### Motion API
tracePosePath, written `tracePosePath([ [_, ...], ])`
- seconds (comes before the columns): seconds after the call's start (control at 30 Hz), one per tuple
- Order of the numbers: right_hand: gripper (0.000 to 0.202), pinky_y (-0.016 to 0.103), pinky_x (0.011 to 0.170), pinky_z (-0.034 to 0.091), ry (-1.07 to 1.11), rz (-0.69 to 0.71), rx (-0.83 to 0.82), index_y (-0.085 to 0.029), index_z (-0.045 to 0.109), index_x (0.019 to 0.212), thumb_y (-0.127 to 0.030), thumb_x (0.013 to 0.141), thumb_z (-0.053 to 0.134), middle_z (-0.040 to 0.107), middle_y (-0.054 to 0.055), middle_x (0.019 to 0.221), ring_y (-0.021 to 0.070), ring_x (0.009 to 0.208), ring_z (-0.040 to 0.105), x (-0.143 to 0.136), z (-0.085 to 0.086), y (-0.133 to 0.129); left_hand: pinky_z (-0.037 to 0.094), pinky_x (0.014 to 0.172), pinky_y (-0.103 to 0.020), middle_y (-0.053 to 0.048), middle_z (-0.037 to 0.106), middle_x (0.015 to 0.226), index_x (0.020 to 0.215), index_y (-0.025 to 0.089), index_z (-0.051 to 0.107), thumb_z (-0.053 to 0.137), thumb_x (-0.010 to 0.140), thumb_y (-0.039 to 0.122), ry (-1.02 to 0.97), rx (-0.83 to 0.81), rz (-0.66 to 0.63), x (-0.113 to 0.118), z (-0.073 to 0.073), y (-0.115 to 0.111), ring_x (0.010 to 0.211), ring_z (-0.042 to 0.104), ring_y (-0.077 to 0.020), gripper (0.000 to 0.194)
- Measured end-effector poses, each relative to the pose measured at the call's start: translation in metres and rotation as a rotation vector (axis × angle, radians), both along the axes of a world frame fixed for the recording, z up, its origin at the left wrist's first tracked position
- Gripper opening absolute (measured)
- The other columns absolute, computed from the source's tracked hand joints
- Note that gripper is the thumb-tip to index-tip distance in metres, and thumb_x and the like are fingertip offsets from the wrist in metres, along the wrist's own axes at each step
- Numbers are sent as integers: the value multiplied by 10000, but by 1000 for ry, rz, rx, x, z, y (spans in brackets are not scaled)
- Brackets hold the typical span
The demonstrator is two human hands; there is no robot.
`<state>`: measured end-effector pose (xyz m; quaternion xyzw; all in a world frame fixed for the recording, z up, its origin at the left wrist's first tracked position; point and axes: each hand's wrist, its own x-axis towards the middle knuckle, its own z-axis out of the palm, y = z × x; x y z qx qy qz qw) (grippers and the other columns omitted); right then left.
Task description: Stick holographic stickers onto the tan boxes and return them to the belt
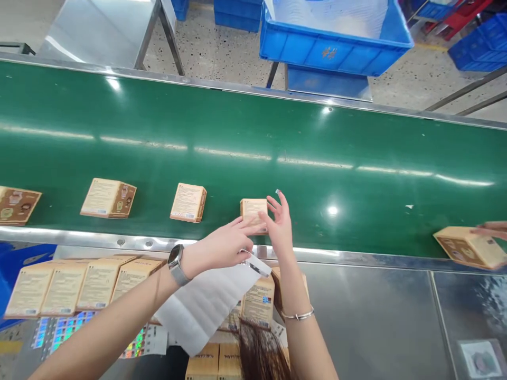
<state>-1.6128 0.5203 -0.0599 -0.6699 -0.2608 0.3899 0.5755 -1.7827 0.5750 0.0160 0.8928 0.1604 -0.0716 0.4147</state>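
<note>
A small cream-and-brown printed carton (pixel 253 208) lies on the green conveyor belt, between my two hands. My left hand (pixel 222 245), with a watch at its wrist, reaches its forefinger onto the carton's lower part. Its other fingers are curled on a white sheet of backing paper (pixel 206 306), which hangs below the belt's edge. My right hand (pixel 280 221) is at the carton's right side, fingers apart and thumb over the carton. A tiny shiny piece, like a sticker (pixel 278 192), clings to a raised fingertip.
Several like cartons (pixel 188 202) lie leftward along the belt (pixel 356 137). More stand in a row (pixel 31 290) on the near side, above shiny sticker sheets (pixel 63 330). At far right, another person's hand (pixel 493 229) touches a carton (pixel 469 247). A blue crate (pixel 336 50) stands beyond the belt.
</note>
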Motion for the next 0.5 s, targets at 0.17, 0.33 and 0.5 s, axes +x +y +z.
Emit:
tracePosePath([
  [0.17,408,400,936,524,101,-144,-40,-196,623,1030,-490,755,692,613,124,1303,233,1163,602,-5,8,-11,212,1213,-428,-15,264,1596,779,165,696,524,885,85,42,-40,15,-8,-17,-2,1495,179,-257,217],
  [0.33,343,389,867,536,28,-109,-101,-166,649,832,-488,727,705,683,137,1203,247,1031,661,-6,12,-14,249,1195,-430,-11,303,1585,726,165,687,518,866,60,-19,-93,16,1,-24,-4,1495,182,-251,244],
  [0.5,345,370,810,544,-89,-142,-117,-167,643,813,-503,742,672,699,135,1169,241,988,670,-3,11,-16,251,1192,-436,8,341,1569,661,173,676,520,850,61,-80,-131,40,12,-28,-5,1483,235,-256,269],
])
